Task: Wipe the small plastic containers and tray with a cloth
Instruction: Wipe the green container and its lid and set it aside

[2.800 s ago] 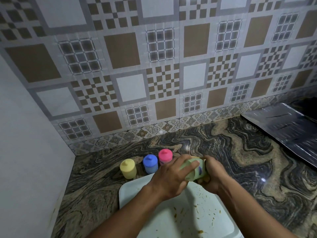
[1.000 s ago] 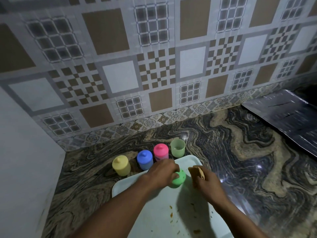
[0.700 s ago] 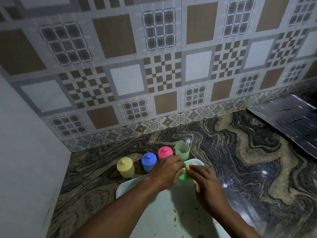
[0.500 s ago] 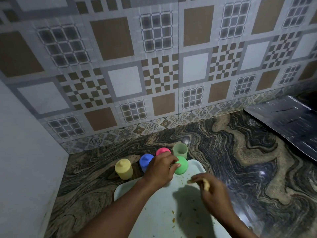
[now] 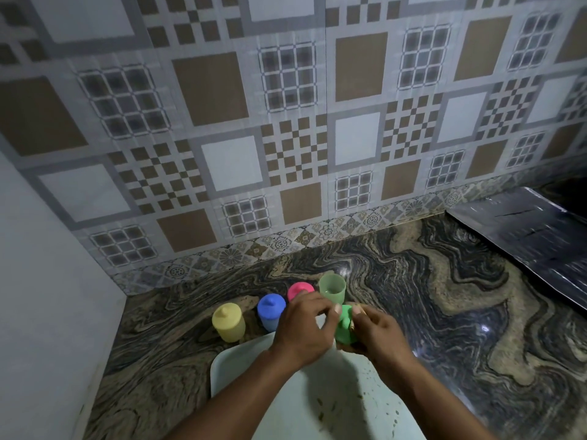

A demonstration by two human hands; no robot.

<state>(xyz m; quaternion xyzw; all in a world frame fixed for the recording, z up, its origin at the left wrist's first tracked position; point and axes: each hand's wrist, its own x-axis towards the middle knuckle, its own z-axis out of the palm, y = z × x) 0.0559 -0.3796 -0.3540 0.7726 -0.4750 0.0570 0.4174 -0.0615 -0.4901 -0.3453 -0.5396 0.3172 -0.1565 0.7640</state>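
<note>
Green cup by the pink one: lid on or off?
Off. The green cup shows an open rim; the left hand and right hand hold the green lid.

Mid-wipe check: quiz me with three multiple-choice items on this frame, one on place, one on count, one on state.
1. The lidless green cup stands:
A. on the counter, right of the pink container
B. stacked on another container
C. in a sink

2. Lidded containers on the counter:
A. one
B. three
C. five

3. The green lid is:
A. on the cup
B. lying on the floor
C. held between the left hand and the right hand

Key:
1 A, it sits on the stone beside the pink one.
2 B, the yellow container, the blue container and the pink container.
3 C, fingers of both hands curl round it.
</note>
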